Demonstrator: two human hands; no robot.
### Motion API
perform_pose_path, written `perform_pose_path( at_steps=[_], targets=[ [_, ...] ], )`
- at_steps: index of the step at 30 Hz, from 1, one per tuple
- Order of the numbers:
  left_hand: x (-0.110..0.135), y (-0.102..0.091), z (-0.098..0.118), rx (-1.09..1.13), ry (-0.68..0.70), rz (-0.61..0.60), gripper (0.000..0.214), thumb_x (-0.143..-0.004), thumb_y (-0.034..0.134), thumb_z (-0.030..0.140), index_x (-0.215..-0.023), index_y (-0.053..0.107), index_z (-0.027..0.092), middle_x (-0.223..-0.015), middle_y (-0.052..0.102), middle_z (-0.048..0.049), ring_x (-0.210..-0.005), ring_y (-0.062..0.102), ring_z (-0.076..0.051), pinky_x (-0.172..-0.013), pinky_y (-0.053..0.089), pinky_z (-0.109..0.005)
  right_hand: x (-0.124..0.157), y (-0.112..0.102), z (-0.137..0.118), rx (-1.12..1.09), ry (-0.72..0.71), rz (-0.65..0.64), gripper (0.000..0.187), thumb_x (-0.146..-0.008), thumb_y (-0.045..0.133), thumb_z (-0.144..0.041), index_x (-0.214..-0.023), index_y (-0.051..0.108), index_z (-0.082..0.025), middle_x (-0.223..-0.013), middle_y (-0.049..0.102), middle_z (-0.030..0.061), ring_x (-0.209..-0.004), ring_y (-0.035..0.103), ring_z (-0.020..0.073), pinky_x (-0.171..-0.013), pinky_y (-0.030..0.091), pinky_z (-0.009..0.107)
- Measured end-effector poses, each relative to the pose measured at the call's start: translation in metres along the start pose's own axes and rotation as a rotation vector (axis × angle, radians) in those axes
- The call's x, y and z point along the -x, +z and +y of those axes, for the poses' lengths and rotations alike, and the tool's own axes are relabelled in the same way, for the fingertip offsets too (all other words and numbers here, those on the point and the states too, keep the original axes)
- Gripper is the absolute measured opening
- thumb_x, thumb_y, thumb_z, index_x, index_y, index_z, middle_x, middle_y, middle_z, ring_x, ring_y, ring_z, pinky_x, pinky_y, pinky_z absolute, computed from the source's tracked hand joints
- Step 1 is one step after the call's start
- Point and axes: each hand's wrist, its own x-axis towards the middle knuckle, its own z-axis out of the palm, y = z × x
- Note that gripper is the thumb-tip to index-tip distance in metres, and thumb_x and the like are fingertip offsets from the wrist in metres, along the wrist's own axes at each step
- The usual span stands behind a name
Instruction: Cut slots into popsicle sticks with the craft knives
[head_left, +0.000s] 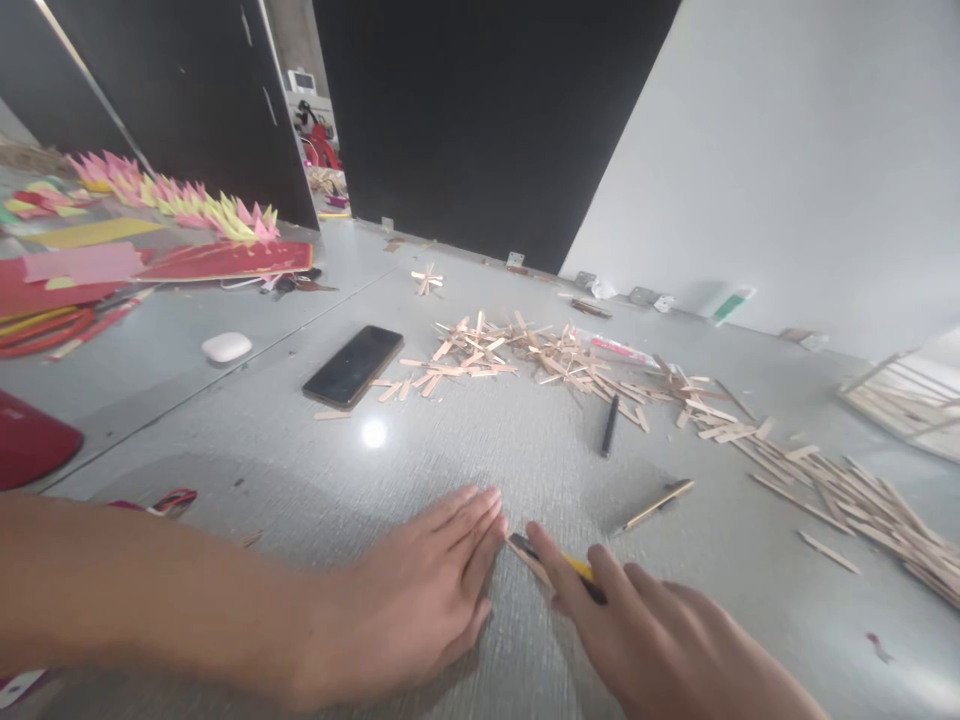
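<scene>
My left hand [427, 590] lies flat on the grey table [525, 440] with its fingers stretched out and pressed together, the fingertips beside a wooden stick [525, 556]. My right hand [637, 630] grips a yellow and black utility knife [577, 570], its index finger laid along the top, and the blade end meets the stick by my left fingertips. Part of the knife is hidden under the fingers.
A long scatter of wooden sticks [570, 360] runs across the table to the right edge. A black phone [352, 366], a black pen [609, 425], another cutter [660, 503], a white case [226, 346] and coloured paper shapes [172, 200] lie farther off.
</scene>
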Motion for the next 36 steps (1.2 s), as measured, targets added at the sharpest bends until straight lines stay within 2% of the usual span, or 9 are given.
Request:
perform_pose_path(
  at_steps=[7,10,13,15,18,23,25,29,36],
  targets=[
    [0.000,0.000,-0.001,0.020,-0.009,-0.008,0.057,-0.111,0.026,0.029,-0.157,0.035,-0.002,-0.162,0.038,-0.0238,-0.157,0.021,-0.030,-0.131,0.010,-0.040,-0.005,-0.005,-0.010,0.134,0.005,-0.053,0.048,-0.078,0.058,-0.004,-0.121,0.072,-0.021,-0.070,0.067,-0.0003,-0.056,0.060,0.0146,-0.051,0.045,0.029],
    [0.000,0.000,-0.001,0.003,0.004,0.012,0.055,-0.111,0.026,0.028,-0.156,0.036,-0.003,-0.161,0.039,-0.0242,-0.157,0.024,-0.031,-0.130,0.011,-0.040,-0.006,-0.003,-0.007,0.128,0.018,-0.012,0.036,-0.073,0.061,-0.005,-0.102,0.074,-0.022,-0.076,0.070,-0.0002,-0.056,0.059,0.0147,-0.051,0.042,0.031],
    [-0.001,-0.001,-0.001,-0.037,0.040,0.051,0.056,-0.111,0.026,0.027,-0.154,0.039,-0.007,-0.158,0.043,-0.0270,-0.154,0.030,-0.033,-0.130,0.012,-0.041,-0.007,0.009,0.001,-0.004,0.009,0.012,0.027,-0.062,0.068,-0.006,-0.082,0.068,-0.024,-0.076,0.068,-0.0032,-0.051,0.054,0.0145,-0.047,0.034,0.035],
    [-0.001,-0.003,0.000,-0.074,0.046,0.079,0.056,-0.112,0.027,0.029,-0.152,0.042,-0.008,-0.155,0.047,-0.0271,-0.152,0.036,-0.034,-0.130,0.013,-0.041,-0.007,0.020,0.004,-0.085,-0.002,0.008,0.024,-0.063,0.073,-0.011,-0.082,0.065,-0.024,-0.071,0.063,-0.0045,-0.048,0.051,0.0146,-0.046,0.029,0.037],
    [-0.002,-0.003,0.000,-0.129,0.050,0.118,0.057,-0.112,0.030,0.032,-0.149,0.047,-0.008,-0.151,0.052,-0.0261,-0.149,0.042,-0.034,-0.129,0.013,-0.042,-0.006,0.029,0.003,-0.087,-0.007,0.005,0.017,-0.074,0.074,-0.021,-0.088,0.066,-0.023,-0.071,0.061,-0.0039,-0.049,0.049,0.0143,-0.049,0.028,0.036],
    [-0.003,-0.003,-0.001,-0.204,0.093,0.156,0.057,-0.110,0.035,0.033,-0.145,0.053,-0.008,-0.146,0.059,-0.0258,-0.146,0.046,-0.036,-0.129,0.016,-0.044,-0.013,0.017,-0.003,-0.013,-0.086,-0.074,0.014,-0.072,0.065,-0.010,-0.076,0.064,-0.023,-0.068,0.058,-0.0019,-0.054,0.052,0.0143,-0.050,0.026,0.036],
    [-0.003,-0.004,-0.001,-0.234,0.104,0.139,0.057,-0.109,0.035,0.034,-0.144,0.055,-0.007,-0.146,0.059,-0.0250,-0.145,0.046,-0.037,-0.128,0.017,-0.046,-0.017,0.012,-0.002,-0.002,-0.129,-0.077,0.017,-0.070,0.064,-0.009,-0.077,0.065,-0.024,-0.069,0.059,-0.0021,-0.054,0.052,0.0144,-0.050,0.027,0.037],
    [-0.004,-0.007,0.002,-0.285,0.094,0.073,0.057,-0.109,0.035,0.035,-0.144,0.056,-0.005,-0.147,0.059,-0.0233,-0.146,0.045,-0.039,-0.128,0.019,-0.048,-0.023,0.009,-0.001,0.053,-0.099,-0.087,0.020,-0.061,0.066,-0.006,-0.066,0.064,-0.025,-0.063,0.055,-0.0027,-0.049,0.047,0.0146,-0.047,0.026,0.038],
    [-0.005,-0.006,0.004,-0.270,0.077,0.066,0.058,-0.108,0.036,0.035,-0.145,0.055,-0.007,-0.147,0.058,-0.0243,-0.147,0.043,-0.038,-0.128,0.021,-0.048,-0.007,0.005,-0.003,0.086,-0.098,-0.067,0.025,-0.065,0.061,-0.003,-0.077,0.068,-0.024,-0.067,0.058,-0.0009,-0.056,0.051,0.0168,-0.053,0.032,0.037]
  ],
)
